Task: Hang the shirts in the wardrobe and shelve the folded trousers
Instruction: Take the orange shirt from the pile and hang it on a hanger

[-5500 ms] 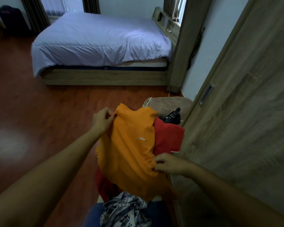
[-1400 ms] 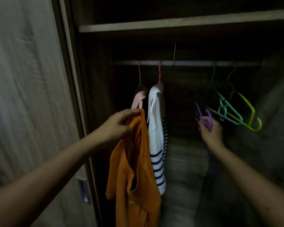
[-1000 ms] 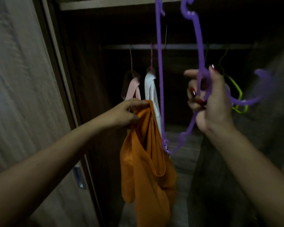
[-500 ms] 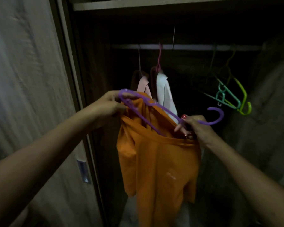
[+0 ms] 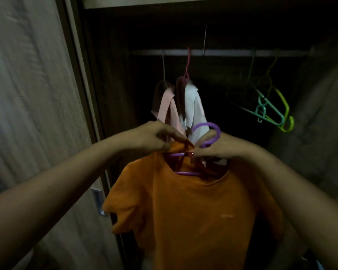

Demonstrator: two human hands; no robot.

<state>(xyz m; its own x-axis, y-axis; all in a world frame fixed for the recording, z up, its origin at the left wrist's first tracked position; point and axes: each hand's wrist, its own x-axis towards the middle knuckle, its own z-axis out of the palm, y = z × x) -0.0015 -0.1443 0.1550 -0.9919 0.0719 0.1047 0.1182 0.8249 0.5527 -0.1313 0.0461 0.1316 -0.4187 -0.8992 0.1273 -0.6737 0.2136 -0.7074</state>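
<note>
We see both bare hands raised together in front of the open wardrobe (image 5: 109, 78), and we take the hanging rail (image 5: 219, 53) as our landmark. Below the rail and nearer to us, the orange shirt (image 5: 193, 211) hangs from the two hands, its front towards us and its neck opening at the top. A purple hanger (image 5: 207, 133) sits inside that neck: its hook curls up above the collar, and two short stretches of its bars show inside the opening.

The left hand (image 5: 152, 137) has its fingers pinched closed on the orange collar, just left of the hook. The right hand (image 5: 220, 147) is closed around the base of the purple hook, its thumb and fingertips meeting the left hand's at the collar. The shirt is held up in the air, below the rail and not on it.

On the rail itself, directly behind the hands, hang a pink shirt (image 5: 167, 106) and, touching its right side, a white shirt (image 5: 195, 112) on a pink hook. Further right along the rail hang empty hangers, one teal (image 5: 269, 112) and one yellow-green (image 5: 286, 117), tangled close together. Above the rail a wooden shelf (image 5: 164, 0) edge crosses the top of the view. Left of the rail stands the sliding door (image 5: 33, 106), with a recessed metal handle (image 5: 98, 201) low on its edge. The wardrobe's inside is dim, and we cannot make out what lies at its bottom.
</note>
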